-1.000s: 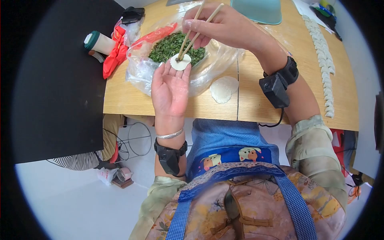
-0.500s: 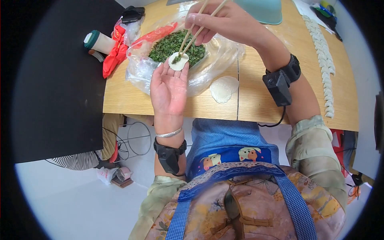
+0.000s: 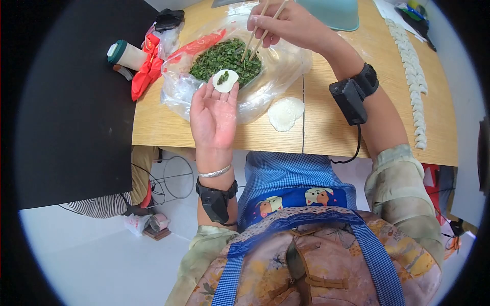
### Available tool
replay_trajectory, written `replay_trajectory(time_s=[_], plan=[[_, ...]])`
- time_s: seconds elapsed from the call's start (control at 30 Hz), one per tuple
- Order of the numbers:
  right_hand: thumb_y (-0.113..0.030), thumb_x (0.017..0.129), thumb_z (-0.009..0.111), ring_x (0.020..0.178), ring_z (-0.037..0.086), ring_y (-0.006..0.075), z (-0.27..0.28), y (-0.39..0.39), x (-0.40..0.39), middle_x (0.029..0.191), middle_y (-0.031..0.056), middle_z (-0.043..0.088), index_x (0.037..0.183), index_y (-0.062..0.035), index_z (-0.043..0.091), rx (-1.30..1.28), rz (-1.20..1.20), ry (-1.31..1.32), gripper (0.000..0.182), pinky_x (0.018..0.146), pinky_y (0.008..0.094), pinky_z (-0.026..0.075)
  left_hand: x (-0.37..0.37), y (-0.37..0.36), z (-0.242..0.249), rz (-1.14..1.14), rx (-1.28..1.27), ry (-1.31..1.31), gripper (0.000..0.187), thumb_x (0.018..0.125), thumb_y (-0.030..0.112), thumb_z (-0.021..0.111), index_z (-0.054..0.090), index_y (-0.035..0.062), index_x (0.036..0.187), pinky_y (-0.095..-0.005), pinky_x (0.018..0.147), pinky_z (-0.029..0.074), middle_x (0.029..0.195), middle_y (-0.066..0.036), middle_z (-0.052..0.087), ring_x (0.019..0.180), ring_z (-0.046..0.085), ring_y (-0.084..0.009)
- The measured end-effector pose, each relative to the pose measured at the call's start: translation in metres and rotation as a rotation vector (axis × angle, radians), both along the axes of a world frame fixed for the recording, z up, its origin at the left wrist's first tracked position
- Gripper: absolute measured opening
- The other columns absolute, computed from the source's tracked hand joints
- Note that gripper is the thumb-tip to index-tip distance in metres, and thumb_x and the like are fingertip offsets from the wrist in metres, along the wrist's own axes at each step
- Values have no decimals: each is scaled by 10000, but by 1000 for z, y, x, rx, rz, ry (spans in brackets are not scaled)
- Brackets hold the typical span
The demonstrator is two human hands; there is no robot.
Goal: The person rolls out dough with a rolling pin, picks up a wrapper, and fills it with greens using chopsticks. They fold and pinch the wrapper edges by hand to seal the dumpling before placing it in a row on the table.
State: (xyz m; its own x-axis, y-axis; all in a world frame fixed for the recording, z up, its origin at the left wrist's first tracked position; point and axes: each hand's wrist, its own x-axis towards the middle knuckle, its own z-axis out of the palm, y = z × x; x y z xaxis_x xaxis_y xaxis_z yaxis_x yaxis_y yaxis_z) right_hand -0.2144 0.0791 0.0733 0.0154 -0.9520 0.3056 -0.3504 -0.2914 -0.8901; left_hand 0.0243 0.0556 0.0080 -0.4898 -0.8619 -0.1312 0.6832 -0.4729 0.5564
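Note:
Palm up, my left hand (image 3: 217, 115) bears a round white wrapper (image 3: 231, 81) on its fingertips, with a small heap of green filling (image 3: 223, 77) on it. My right hand (image 3: 286, 25) grips a pair of wooden chopsticks (image 3: 261, 40), whose tips touch the chopped greens (image 3: 224, 53). The greens lie in a clear plastic bag (image 3: 176, 94) behind my left hand. A few flat wrappers (image 3: 283, 116) overlap on the wooden table (image 3: 337, 127), to the right of the bag.
Long rows of folded dumplings (image 3: 411, 71) line the table's right side. A pale green container (image 3: 334, 13) stands at the back. At the left are a green-lidded cup (image 3: 131, 55) and a red bag (image 3: 146, 76). Part of another person (image 3: 97, 205) shows at lower left.
The chopsticks have moved right, off the wrapper and into the greens, leaving filling on the wrapper. My right hand has shifted slightly right.

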Motion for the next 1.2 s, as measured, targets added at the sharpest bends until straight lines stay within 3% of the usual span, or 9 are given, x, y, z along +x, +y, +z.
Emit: replay_trajectory(time_s=[0.53,0.8,1.03,1.2], plan=[[-170,987,526,700,684,141,12,12,13,797,98,674,931,43,632,-37,-31,-195,244,608,238,566,2,-2,-5,-23,6,24,385,979,178,467,429,-95,1249,-462,1136,337,1289,-196,496,1266,464,-312],[-173,984,538,703,672,123,9,13,28,859,93,688,1016,53,649,-30,168,-213,254,626,233,556,1,0,-3,-39,-3,20,391,980,177,465,430,-97,1257,-453,1127,349,1298,-194,499,1259,473,-294],[-192,983,544,693,669,122,20,23,19,849,92,697,1026,46,645,-47,199,-161,262,627,235,545,2,0,-3,-35,-2,38,399,980,176,464,420,-97,1268,-454,1130,344,1307,-197,489,1269,462,-305],[-197,968,559,689,669,129,6,6,3,796,76,676,995,17,645,-147,-54,-149,232,613,251,541,3,0,-3,-11,9,23,396,975,174,473,421,-95,1260,-454,1130,344,1289,-191,494,1262,464,-308]])
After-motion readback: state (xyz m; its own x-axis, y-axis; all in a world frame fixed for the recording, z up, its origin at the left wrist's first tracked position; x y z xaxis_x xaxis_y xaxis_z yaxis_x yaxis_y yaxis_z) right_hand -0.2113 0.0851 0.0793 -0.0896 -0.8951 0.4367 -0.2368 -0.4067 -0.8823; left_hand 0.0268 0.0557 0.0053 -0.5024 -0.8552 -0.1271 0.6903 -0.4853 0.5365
